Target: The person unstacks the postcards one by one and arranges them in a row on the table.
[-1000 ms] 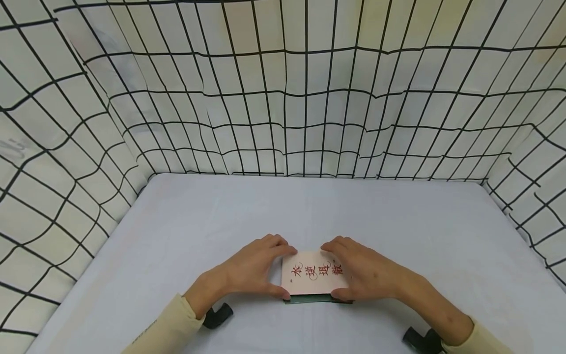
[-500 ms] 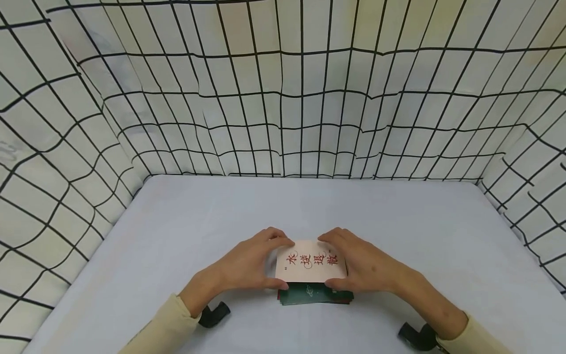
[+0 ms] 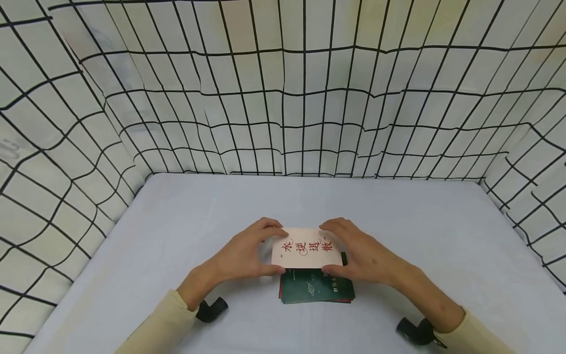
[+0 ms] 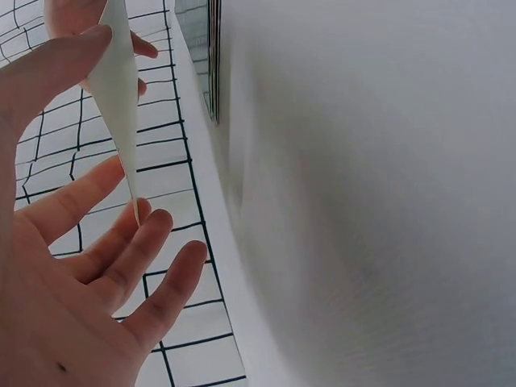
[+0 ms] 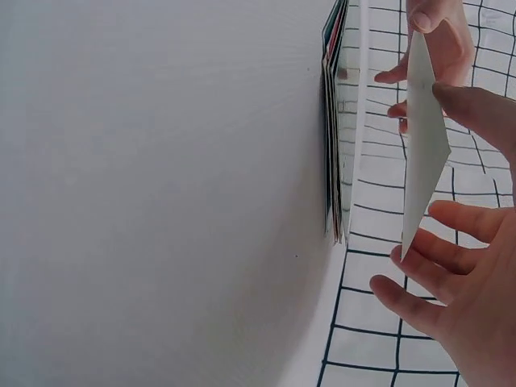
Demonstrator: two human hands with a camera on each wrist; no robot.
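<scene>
Both hands hold one pale card (image 3: 305,253) with red written characters across its face. My left hand (image 3: 245,253) pinches its left side between thumb and fingers, and my right hand (image 3: 369,253) does the same at the right. Edge-on in both wrist views, the card (image 5: 423,145) hangs apart from the table surface. Beneath it lies a stack of cards (image 3: 305,291) with a dark green top carrying light line drawings; red edges peek out at its sides. The held card covers the stack's far part in the head view. In the right wrist view the stack (image 5: 329,153) shows several thin layers.
A white-covered table (image 3: 212,211) spreads around the hands. White walls with a black grid net (image 3: 305,108) rise behind and at both sides. Black devices sit at the left wrist (image 3: 212,309) and the right wrist (image 3: 415,332).
Both hands have lifted the pale card off the stack and moved it away from the body. More of the green card beneath now shows; the stack stays in place.
</scene>
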